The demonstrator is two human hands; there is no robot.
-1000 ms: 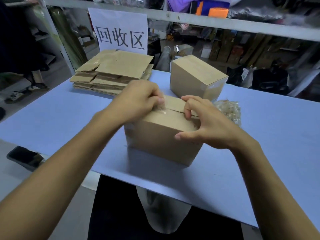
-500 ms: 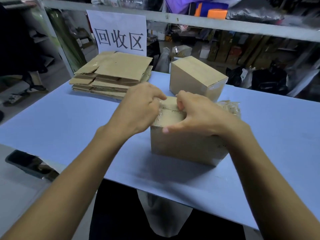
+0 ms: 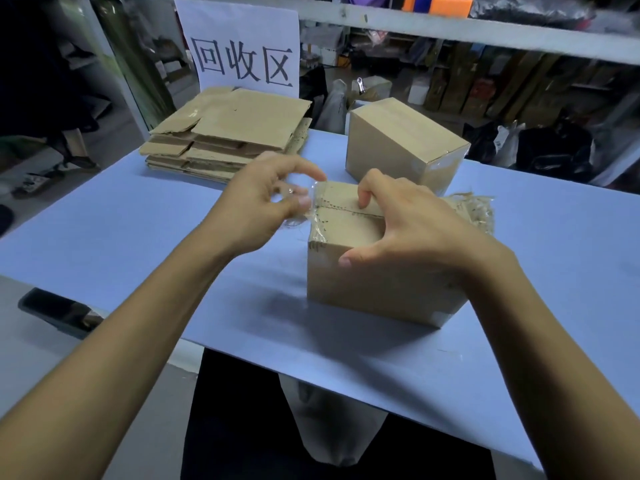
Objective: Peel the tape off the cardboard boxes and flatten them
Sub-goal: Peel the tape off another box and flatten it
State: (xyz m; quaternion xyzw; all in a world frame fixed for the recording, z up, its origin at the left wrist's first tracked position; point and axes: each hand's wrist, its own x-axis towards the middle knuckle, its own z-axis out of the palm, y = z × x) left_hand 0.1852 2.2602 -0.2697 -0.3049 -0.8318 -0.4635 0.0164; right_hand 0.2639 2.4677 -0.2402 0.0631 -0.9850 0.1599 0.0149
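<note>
We stand at a blue table (image 3: 104, 237) with a closed cardboard box (image 3: 374, 282) set at the centre of our view, a little toward 3 o'clock. Our right hand (image 3: 412, 230) rests over the top of this box: the fingers curl onto the upper flaps near the centre seam while the thumb presses against the near side face, so the hand grips the box and steadies it. Our left hand (image 3: 266, 199) hovers just beside the box at its 9 o'clock edge, fingers partly curled, with thumb and fingertips pinching a strip of clear tape (image 3: 304, 209). The strip is lifted off the top corner and stretches from the fingers to the box edge, where it is still stuck; it is blurred, so we cannot tell how much of it is free.

At 12 o'clock from the held box, just beyond it, stands a second cardboard box (image 3: 398, 143), closed and turned at an angle. At about 2 o'clock, just beside the held box and partly hidden by our right hand, lies a crumpled wad of peeled tape (image 3: 474, 209). At 10 o'clock, well apart, sits a stack of flattened cardboard (image 3: 228, 133), and behind it stands a white paper sign (image 3: 239, 43) with three black characters. At 8 o'clock a dark phone-like object (image 3: 55, 311) lies below the table edge.
</note>
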